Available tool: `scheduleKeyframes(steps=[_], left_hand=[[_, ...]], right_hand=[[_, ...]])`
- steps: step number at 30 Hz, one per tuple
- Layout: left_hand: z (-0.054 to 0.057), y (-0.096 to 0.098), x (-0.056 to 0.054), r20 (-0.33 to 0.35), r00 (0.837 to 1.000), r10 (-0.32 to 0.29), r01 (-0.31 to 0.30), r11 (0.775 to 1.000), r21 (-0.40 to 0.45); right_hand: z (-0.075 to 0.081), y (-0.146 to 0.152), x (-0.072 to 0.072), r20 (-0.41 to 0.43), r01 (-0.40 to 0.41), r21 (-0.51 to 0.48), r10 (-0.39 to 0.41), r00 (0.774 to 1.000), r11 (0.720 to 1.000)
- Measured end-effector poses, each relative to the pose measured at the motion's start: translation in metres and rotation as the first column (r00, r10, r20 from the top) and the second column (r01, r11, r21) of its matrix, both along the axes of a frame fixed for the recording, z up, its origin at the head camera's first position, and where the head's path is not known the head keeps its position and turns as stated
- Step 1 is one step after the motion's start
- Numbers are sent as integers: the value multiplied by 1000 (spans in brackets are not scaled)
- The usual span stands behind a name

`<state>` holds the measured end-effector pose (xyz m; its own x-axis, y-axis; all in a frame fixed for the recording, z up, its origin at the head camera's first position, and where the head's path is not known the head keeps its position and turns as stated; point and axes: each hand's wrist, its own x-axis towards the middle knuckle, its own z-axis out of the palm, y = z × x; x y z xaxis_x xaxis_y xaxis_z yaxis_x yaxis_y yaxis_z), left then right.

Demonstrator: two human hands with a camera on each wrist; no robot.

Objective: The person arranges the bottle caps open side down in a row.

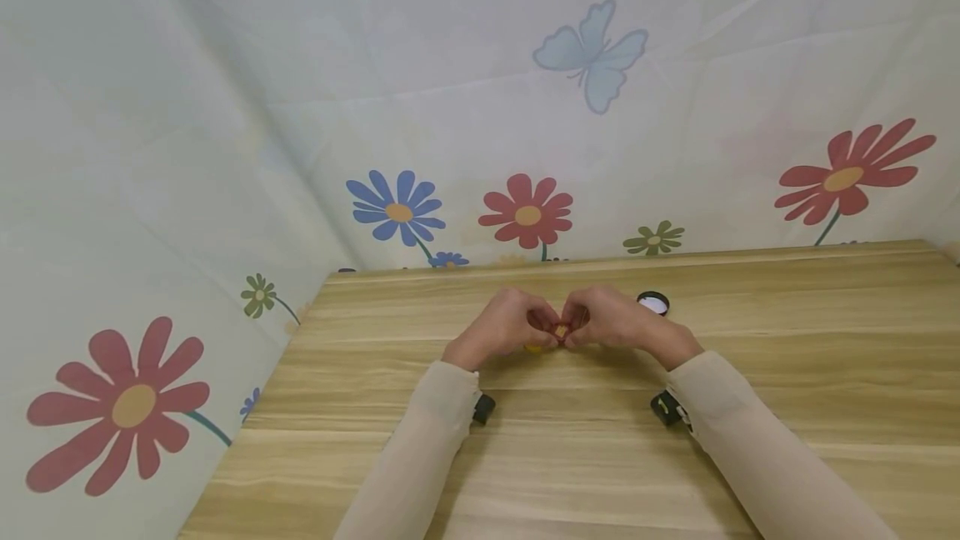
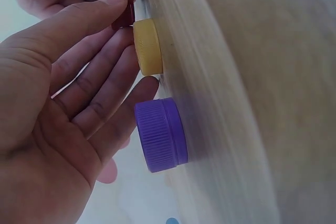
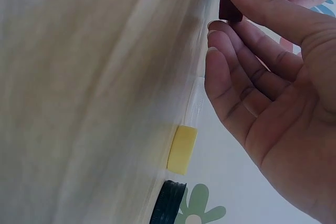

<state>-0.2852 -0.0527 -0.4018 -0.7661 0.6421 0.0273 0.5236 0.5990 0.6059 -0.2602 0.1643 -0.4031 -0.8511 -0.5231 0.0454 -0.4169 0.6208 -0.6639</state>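
In front of me both hands meet over the wooden table (image 1: pixel 570 457). Between them is a small dark red bottle cap (image 2: pixel 124 16), with a bit of yellow showing beside it. My left hand (image 1: pixel 512 322) pinches one side of the cap with thumb and forefinger, its other fingers loosely spread. From the opposite side my right hand (image 1: pixel 611 317) pinches it the same way. A yellow ridged cap (image 2: pixel 148 47) stands beside the left fingers, and a purple ridged cap (image 2: pixel 160 135) sits closer to the left palm. The fingers partly cover the red cap.
Past the right hand, a black-rimmed cap with a white inside (image 1: pixel 654 302) lies on the table. The right wrist view also shows a yellow cap (image 3: pixel 182 149) and a clear ridged cap (image 3: pixel 196 100). A flower-printed cloth (image 1: pixel 450 132) hangs behind the table's far edge.
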Motion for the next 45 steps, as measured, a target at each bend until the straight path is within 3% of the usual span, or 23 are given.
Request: scheduleKeyframes(steps=[6,24,35,40,45], left_hand=[[-2,1,0,18,1000,-11,11,1000,1],[-3,3,0,-30,999,-38,37,999,-39],[0,1,0,-12,999,-39,39,999,-24],[1,0,1,17,1000,-18,18,1000,-19],[3,-1,3,34,999,40,-41,999,11]], right_hand=[[-1,0,2,3,-6,8,6,1000,1000],[-1,1,2,12,0,19,-1,1000,1000],[2,0,3,16,15,25,-15,1000,1000],[4,2,5,22,23,-5,-23,999,1000],[10,4,9,-25,67,-13,-67,997,998]])
